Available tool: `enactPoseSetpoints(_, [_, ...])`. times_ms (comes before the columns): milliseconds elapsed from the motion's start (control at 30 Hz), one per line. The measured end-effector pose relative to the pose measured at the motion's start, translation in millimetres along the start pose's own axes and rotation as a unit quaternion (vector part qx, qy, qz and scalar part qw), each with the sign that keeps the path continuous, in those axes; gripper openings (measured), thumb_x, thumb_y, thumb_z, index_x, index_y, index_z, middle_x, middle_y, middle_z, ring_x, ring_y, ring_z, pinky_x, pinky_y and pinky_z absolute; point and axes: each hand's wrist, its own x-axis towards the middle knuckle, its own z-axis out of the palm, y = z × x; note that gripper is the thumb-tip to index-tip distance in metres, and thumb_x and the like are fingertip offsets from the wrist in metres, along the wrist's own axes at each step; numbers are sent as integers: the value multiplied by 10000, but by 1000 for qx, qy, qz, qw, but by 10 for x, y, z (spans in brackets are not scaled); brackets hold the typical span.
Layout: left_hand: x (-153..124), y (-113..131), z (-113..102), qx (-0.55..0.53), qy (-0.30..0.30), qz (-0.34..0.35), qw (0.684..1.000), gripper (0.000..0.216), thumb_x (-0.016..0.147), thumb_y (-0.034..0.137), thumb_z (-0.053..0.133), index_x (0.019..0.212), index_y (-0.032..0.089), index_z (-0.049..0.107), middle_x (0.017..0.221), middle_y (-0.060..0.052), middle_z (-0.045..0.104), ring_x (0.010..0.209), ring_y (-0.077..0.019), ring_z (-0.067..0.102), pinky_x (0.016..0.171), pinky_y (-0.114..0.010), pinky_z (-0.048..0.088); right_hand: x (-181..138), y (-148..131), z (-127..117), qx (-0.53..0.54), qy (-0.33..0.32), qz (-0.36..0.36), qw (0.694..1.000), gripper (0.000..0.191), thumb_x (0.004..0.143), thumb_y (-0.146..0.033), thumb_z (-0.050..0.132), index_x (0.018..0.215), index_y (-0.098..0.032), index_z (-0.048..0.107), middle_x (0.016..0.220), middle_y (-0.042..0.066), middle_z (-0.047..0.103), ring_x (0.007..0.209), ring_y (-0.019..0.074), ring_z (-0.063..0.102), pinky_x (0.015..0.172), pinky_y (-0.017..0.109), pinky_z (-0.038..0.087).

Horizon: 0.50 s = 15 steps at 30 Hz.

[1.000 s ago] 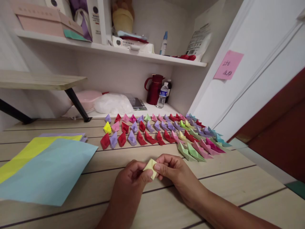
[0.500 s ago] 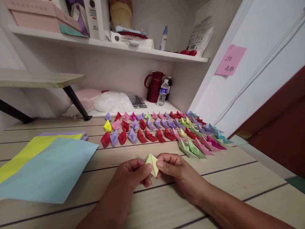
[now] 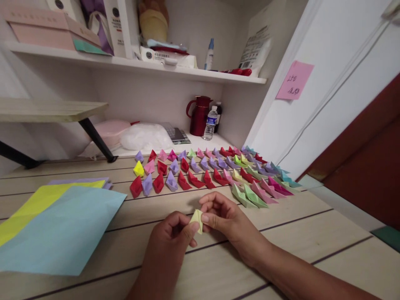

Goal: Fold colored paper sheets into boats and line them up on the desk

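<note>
Small pale yellow folded paper [image 3: 197, 219] is pinched between both grips, just above the counter [image 3: 281, 235]. Left grip [image 3: 170, 233] is closed on its left edge with thumb and forefinger. Right grip [image 3: 223, 216] is closed on the right edge, spare fingers loosely curled. Paper's long axis is roughly upright. Paper boats [image 3: 203, 175] sit in rows beyond, apart. Loose sheets [image 3: 62, 225] lie far left.

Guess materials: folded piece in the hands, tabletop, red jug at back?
Folded piece: thin matte pale-yellow paper, sharp creases. Tabletop: light wood or wood-look laminate, grain and dark seams; can't tell which. Red jug: glossy sheen, probably plastic or coated metal.
</note>
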Motion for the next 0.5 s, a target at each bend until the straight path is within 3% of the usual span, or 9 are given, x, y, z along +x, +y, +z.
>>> enactPoseSetpoints(233, [-63, 74, 16, 95, 40, 0, 995, 223, 717, 390, 691, 616, 194, 655, 481, 55, 527, 500, -104, 452, 519, -222, 315, 6, -15, -35, -45, -20, 30, 998, 324, 655, -382, 866, 768, -137, 685, 614, -16, 631, 589, 91, 511, 589, 214, 376])
enactPoseSetpoints(300, [-70, 72, 27, 64, 50, 18, 997, 244, 748, 418, 672, 650, 195, 672, 491, 50, 532, 514, -112, 480, 539, -224, 347, -10, -23, -19, -26, -11, 39, 999, 315, 656, -378, 866, 743, -137, 682, 595, -12, 635, 573, 88, 515, 583, 209, 379])
enactPoseSetpoints(433, [-41, 41, 18, -52, 74, 53, 995, 338, 773, 501, 662, 942, 212, 708, 687, 33, 629, 538, -117, 558, 594, -246, 432, -6, -31, -19, 80, 1, 58, 995, 271, 702, -346, 846, 762, -135, 686, 624, 1, 650, 570, 83, 555, 604, 201, 441])
enactPoseSetpoints(500, [-22, 25, 7, -80, 78, 52, 992, 350, 759, 506, 686, 942, 208, 713, 696, 34, 617, 521, -110, 552, 585, -249, 435, 16, -29, -43, 141, 11, 70, 988, 260, 691, -318, 859, 755, -141, 680, 620, -12, 634, 560, 80, 565, 607, 204, 479])
